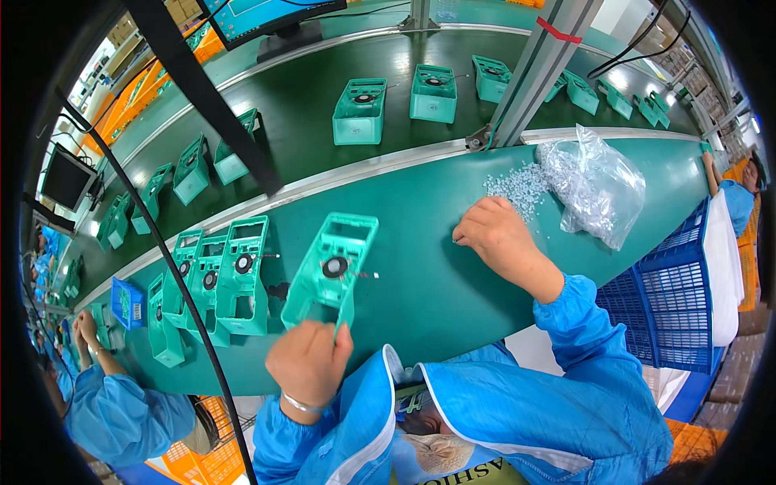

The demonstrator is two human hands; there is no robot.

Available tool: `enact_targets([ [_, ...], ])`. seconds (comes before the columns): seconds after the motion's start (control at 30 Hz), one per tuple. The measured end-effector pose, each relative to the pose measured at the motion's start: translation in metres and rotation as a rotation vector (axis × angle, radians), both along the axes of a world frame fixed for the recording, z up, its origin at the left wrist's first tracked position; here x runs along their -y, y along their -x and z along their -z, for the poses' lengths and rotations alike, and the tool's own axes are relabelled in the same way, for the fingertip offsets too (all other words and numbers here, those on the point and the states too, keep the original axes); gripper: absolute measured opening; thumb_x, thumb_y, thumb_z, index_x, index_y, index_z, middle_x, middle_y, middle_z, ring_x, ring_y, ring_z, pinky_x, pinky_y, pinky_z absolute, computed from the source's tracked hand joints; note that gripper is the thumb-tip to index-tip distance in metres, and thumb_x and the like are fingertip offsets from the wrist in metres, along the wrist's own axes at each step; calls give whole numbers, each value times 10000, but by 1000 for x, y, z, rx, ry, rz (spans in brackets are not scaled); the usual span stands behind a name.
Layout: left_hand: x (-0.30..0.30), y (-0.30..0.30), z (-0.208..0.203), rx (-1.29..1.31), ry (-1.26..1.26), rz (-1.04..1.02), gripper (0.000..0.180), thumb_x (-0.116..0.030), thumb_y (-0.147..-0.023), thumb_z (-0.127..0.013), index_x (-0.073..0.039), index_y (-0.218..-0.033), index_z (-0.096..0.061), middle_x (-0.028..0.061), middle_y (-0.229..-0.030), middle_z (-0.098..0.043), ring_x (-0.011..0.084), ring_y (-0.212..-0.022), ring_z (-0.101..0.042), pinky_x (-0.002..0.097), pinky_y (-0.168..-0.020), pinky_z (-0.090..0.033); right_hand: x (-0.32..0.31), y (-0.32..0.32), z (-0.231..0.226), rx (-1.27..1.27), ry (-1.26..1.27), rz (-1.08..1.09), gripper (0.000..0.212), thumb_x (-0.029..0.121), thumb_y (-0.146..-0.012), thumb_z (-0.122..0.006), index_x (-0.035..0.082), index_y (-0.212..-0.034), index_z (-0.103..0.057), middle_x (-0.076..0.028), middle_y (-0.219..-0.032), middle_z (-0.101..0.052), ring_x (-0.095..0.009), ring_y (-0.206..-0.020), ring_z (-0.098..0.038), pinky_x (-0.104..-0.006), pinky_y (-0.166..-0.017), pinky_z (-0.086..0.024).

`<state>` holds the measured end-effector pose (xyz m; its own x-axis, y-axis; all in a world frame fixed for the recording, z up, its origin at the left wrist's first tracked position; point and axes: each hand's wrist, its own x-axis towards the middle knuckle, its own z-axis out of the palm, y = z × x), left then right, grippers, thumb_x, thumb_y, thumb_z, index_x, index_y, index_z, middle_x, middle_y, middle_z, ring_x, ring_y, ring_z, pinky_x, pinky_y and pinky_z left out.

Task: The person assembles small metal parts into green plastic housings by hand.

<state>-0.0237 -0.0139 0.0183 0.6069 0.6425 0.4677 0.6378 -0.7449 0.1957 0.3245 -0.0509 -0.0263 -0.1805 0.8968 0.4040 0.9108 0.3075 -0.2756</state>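
At a green worktable [420,323] | left hand [307,364], seven o'clock, grips a green plastic fan housing [333,267] | right hand [503,240], three o'clock, fingers curled, contents unclear, near pale pellets [519,187]

Green workbench [420,250], dark green belt [303,109], grey metal post [535,77], lit monitor [255,16]

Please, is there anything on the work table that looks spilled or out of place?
Possibly the small pale pieces beyond the right hand: they lie loose on the green table, beside the clear plastic bag, some strewn apart from the heap. It could be deliberate.
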Motion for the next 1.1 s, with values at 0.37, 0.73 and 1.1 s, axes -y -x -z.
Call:
enact_targets([
  [0.37,25,33,24,-145,22,258,184,-182,-724,-745,-139,-891,-682,-3,-788,-555,167,-628,-565,332,-490,-428,-2,10,-1,5,-81,39,102,61,-755,-744,106,-830,-693,-24,-843,-634,-242,-908,-604,-397,-879,-456],
  [0.73,24,27,24,-91,29,274,147,-210,-721,-690,-161,-861,-690,-16,-747,-468,131,-631,-521,300,-489,-397,-7,28,-10,28,-108,21,103,88,-753,-773,116,-828,-708,-11,-865,-647,-242,-941,-607,-414,-925,-445],
  [1.1,24,19,21,-69,37,321,100,-194,-768,-673,-147,-854,-689,-7,-736,-440,127,-630,-509,292,-507,-386,-37,113,-4,-238,-84,-59,149,51,-729,-797,122,-831,-713,-1,-870,-610,-233,-941,-578,-420,-958,-410],
])
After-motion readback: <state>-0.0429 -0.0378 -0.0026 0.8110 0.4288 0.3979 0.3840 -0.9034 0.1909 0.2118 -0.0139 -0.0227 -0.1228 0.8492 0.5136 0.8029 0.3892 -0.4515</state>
